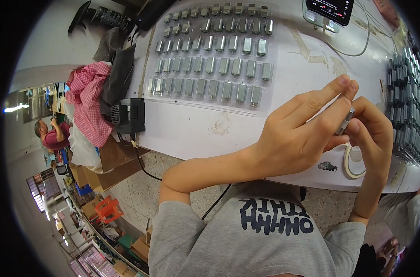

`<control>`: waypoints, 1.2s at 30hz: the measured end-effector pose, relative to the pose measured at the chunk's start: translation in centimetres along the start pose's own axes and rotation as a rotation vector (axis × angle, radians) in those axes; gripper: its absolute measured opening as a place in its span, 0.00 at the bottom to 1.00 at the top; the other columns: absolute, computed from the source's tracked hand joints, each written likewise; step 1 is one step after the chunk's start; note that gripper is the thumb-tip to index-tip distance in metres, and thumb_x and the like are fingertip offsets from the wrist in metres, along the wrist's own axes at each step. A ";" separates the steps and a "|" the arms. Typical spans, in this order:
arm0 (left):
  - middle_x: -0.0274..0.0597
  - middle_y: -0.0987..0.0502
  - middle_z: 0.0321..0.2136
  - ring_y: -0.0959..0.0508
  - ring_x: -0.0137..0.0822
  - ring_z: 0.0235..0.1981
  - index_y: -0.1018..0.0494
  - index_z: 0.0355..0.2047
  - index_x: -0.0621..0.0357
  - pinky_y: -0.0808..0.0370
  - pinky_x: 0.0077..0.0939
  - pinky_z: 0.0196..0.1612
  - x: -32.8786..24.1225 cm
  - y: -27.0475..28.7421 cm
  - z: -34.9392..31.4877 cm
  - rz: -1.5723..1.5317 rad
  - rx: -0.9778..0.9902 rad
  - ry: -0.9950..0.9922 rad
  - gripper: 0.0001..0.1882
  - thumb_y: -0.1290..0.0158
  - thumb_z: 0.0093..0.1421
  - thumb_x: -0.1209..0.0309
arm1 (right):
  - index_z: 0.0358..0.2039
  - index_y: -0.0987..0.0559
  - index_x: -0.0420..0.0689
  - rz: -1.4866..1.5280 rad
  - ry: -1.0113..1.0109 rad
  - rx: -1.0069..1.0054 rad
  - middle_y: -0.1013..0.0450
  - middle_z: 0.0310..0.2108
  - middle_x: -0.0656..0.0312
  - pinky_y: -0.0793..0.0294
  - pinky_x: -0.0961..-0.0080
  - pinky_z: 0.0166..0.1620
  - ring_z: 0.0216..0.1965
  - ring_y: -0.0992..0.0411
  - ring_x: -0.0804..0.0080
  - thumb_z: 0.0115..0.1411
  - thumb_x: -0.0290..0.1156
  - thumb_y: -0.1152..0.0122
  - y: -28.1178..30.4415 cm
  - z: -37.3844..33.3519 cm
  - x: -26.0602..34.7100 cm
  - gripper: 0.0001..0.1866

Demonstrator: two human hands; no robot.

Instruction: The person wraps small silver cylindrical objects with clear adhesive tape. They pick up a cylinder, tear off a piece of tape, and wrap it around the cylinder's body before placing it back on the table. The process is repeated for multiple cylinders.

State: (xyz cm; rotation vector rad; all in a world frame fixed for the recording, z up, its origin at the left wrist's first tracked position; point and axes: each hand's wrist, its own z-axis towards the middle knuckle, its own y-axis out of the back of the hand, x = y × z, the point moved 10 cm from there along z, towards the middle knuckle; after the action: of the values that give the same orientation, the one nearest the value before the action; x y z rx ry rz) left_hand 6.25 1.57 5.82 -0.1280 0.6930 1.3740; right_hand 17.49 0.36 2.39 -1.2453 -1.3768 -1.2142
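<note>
Both my hands are raised together over the right part of the white table, closed around one small silver motor [346, 121]. My left hand [302, 127] pinches it between thumb and bent fingers, with two other fingers stretched out past it. From the other side, the thumb and fingers of my right hand [372, 124] grip the same motor. Much of it is hidden behind the fingers. To the left of my hands, a clear plastic tray [271, 99] holds rows of similar silver motors [226, 91].
A tape roll [348, 170] lies below my right hand. At the right edge stand stacked rows of dark and silver parts [407, 97]. A phone [332, 10] with a cable is at the back. A black device [128, 115] sits by the table's left edge; a person [56, 135] is far left.
</note>
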 end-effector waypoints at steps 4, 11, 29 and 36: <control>0.53 0.31 0.47 0.29 0.45 0.48 0.34 0.41 0.64 0.28 0.29 0.42 -0.4 0.1 0.1 0.132 0.031 -0.065 0.23 0.45 0.49 0.64 | 0.31 0.27 0.36 0.004 -0.047 -0.015 0.32 0.22 0.69 0.44 0.93 0.24 0.21 0.41 0.89 0.58 0.28 0.47 -0.3 0.0 -0.5 0.07; 0.47 0.28 0.41 0.26 0.41 0.39 0.32 0.37 0.60 0.27 0.27 0.36 0.4 1.1 1.0 0.103 0.048 0.005 0.23 0.41 0.42 0.61 | 0.28 0.29 0.37 0.105 -0.044 0.009 0.32 0.22 0.69 0.45 0.92 0.25 0.22 0.41 0.90 0.58 0.28 0.48 -0.2 0.0 -0.8 0.07; 0.40 0.26 0.32 0.27 0.37 0.31 0.29 0.39 0.59 0.30 0.25 0.32 1.7 0.3 0.9 -0.035 0.156 0.192 0.23 0.37 0.39 0.73 | 0.28 0.30 0.38 0.035 -0.009 -0.051 0.34 0.24 0.69 0.41 0.90 0.31 0.27 0.38 0.87 0.57 0.26 0.47 0.3 0.3 -0.9 0.05; 0.39 0.26 0.31 0.27 0.36 0.31 0.29 0.38 0.57 0.30 0.25 0.32 2.3 0.2 0.8 -0.061 0.189 0.258 0.21 0.38 0.40 0.75 | 0.27 0.30 0.39 -0.043 -0.016 -0.060 0.35 0.23 0.71 0.43 0.90 0.31 0.27 0.39 0.88 0.57 0.28 0.47 0.4 0.5 -1.2 0.06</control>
State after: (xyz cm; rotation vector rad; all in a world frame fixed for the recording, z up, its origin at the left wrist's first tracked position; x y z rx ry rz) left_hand 6.49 3.98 5.32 -0.1767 1.0226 1.2381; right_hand 18.00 0.73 1.14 -1.2755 -1.3940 -1.2862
